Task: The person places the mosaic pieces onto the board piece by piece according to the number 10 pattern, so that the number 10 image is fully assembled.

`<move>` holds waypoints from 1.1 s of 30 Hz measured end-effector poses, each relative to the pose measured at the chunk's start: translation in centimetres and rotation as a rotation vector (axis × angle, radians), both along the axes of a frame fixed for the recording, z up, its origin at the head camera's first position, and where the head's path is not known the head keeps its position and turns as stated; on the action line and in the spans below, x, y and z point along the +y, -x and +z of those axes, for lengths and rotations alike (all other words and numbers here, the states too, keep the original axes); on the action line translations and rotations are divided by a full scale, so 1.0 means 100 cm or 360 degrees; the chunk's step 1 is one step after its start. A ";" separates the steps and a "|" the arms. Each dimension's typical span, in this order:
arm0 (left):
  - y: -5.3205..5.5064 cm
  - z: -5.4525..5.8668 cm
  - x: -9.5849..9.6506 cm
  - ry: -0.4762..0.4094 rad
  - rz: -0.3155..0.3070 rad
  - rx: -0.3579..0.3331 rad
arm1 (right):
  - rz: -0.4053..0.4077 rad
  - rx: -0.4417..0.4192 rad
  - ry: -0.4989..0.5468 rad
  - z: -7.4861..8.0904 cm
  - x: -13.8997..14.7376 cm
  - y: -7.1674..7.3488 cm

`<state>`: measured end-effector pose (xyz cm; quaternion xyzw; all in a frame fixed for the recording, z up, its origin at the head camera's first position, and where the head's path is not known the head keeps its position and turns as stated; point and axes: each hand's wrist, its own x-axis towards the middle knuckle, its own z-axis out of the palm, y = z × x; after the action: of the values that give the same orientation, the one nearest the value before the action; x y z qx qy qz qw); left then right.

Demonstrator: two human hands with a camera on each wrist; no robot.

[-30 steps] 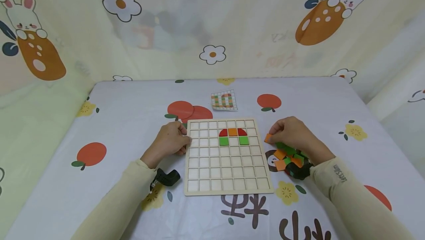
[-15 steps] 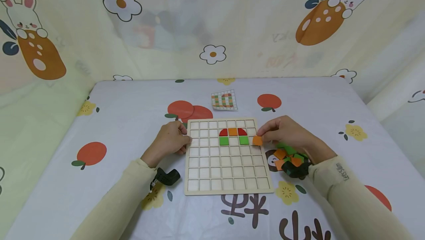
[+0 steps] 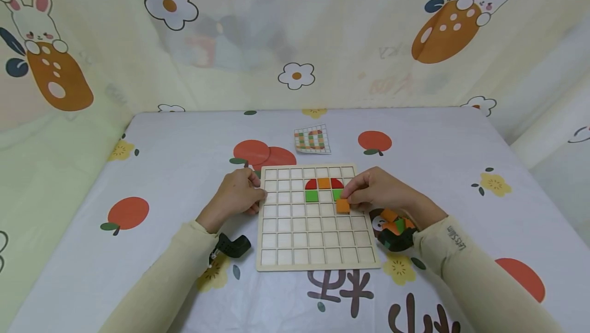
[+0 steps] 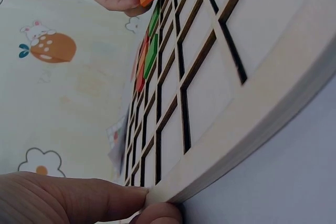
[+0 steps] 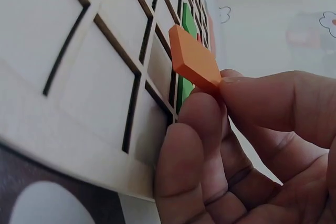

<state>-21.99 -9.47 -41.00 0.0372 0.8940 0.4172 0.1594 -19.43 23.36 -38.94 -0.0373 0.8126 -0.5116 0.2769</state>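
Observation:
A wooden grid board [image 3: 295, 241] lies on the table, its left edge pinched by my left hand [image 3: 236, 193]; in the left wrist view the thumb [image 4: 118, 198] is on the rim with a finger at the board's side. My right hand [image 3: 384, 191] pinches an orange square tile [image 5: 197, 59] between thumb and fingers, tilted over the board's cells. In the head view that tile overlaps the cell just below the right green tile [image 3: 337, 194]. Another green tile [image 3: 312, 196] sits further left, below two curved red pieces and an orange tile [image 3: 324, 183].
Beside the board's right edge lies a pile of orange and green tiles [image 3: 389, 215], partly hidden by my right wrist and its black camera [image 3: 397, 241]. A small printed grid card [image 3: 312, 140] lies behind the board. A patterned cloth [image 3: 184, 138] covers the table.
My right hand has moved left from beside the pile to over the board, carrying the orange tile. The left hand has stayed at the board's edge.

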 end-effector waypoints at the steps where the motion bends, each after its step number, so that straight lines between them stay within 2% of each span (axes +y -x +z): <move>1: 0.000 0.000 0.000 0.0000 -0.0001 0.0002 | -0.0005 -0.0002 -0.0002 0.000 -0.001 0.000; 33: 0.000 0.001 0.001 0.0009 0.0019 -0.0033 | -0.0053 0.0057 -0.0083 -0.004 -0.007 -0.005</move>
<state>-21.95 -9.37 -40.89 0.0272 0.8937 0.4159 0.1663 -18.97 22.67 -39.33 -0.0258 0.8309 -0.4940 0.2547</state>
